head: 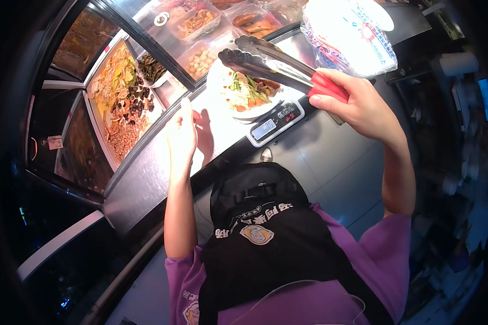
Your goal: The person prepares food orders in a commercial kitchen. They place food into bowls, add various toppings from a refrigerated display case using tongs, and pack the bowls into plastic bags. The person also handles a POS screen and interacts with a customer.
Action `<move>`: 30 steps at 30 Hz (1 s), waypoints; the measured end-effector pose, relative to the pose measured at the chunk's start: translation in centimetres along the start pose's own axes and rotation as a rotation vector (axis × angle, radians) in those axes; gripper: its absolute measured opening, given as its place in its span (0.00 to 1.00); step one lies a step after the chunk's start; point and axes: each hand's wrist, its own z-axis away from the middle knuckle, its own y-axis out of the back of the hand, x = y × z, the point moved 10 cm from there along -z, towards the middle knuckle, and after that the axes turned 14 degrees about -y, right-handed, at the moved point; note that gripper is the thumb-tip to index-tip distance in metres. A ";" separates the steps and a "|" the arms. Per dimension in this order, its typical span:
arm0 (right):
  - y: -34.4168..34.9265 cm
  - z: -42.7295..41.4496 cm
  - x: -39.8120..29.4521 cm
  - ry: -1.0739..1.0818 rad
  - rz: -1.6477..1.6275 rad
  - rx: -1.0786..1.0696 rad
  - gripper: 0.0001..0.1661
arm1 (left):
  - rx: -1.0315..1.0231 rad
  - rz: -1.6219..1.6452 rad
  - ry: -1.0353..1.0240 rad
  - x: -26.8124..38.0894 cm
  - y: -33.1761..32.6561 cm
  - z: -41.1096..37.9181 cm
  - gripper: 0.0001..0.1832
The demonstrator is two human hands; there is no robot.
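My right hand (356, 101) grips the red handles of metal serving tongs (268, 65), whose scalloped tips hang over a white plate (252, 115). Mixed food, with green and pale pieces, lies on the plate (246, 93). Beneath it is a digital kitchen scale (276, 124) with a lit display. My left hand (182, 134) is raised beside the plate over the steel counter, its fingers close together and partly washed out by glare; nothing shows in it. Whether the tong tips touch the food cannot be told.
Behind the counter edge (140, 195), a glass-sided case holds a tray of sliced toppings and peanuts (126, 134). Plastic tubs of cooked food (199, 22) stand at the top, near a tub of small round pale items (201, 63). Plastic-wrapped white containers (349, 36) sit at upper right.
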 end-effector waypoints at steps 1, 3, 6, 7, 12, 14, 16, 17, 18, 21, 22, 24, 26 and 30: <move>0.0 -0.1 0.2 0.000 0.010 0.004 0.29 | 0.000 0.014 -0.005 0.2 -0.3 -0.1 0.28; -0.1 -0.3 0.4 -0.002 0.026 0.014 0.30 | -0.003 0.042 -0.015 0.4 -0.7 -0.2 0.27; -0.2 -0.3 0.3 -0.015 0.010 -0.013 0.30 | -0.040 0.084 0.045 0.7 -1.4 -0.1 0.22; -0.3 -0.4 0.3 -0.019 0.009 -0.016 0.30 | -0.055 0.090 0.054 0.6 -1.6 -0.1 0.20; -0.3 -0.5 0.5 -0.040 0.008 -0.029 0.30 | -0.099 0.112 0.065 1.0 -3.0 -0.2 0.16; -0.2 -0.6 0.5 -0.036 0.021 -0.021 0.30 | -0.133 0.100 0.060 0.2 -3.6 -0.4 0.16; 0.0 -0.6 0.6 -0.045 0.028 -0.017 0.30 | -0.132 0.181 0.006 0.4 -4.6 -0.7 0.16; 0.0 -0.6 0.7 -0.056 0.029 -0.019 0.31 | -0.130 0.221 -0.021 0.8 -5.0 -0.8 0.17; 0.1 -0.6 0.8 -0.065 0.030 -0.020 0.31 | -0.116 0.156 0.012 1.5 -4.7 -0.8 0.14; 0.0 -0.3 0.4 -0.080 -0.064 -0.024 0.28 | -0.177 0.125 0.071 0.3 -4.9 -0.5 0.12; -0.1 -0.3 0.3 -0.099 -0.075 -0.021 0.28 | -0.174 0.151 0.084 -0.3 -4.9 -0.5 0.12; -0.3 -0.1 0.2 -0.094 -0.072 0.016 0.30 | -0.137 0.179 -0.029 0.1 -4.8 -0.5 0.14; -1.3 0.3 -0.8 -0.069 -0.094 0.021 0.31 | -0.118 0.166 -0.119 -1.3 -3.7 -0.3 0.14; -4.7 0.4 -4.7 -0.033 -0.136 -0.010 0.31 | 0.043 0.310 -0.111 -0.6 1.8 1.8 0.13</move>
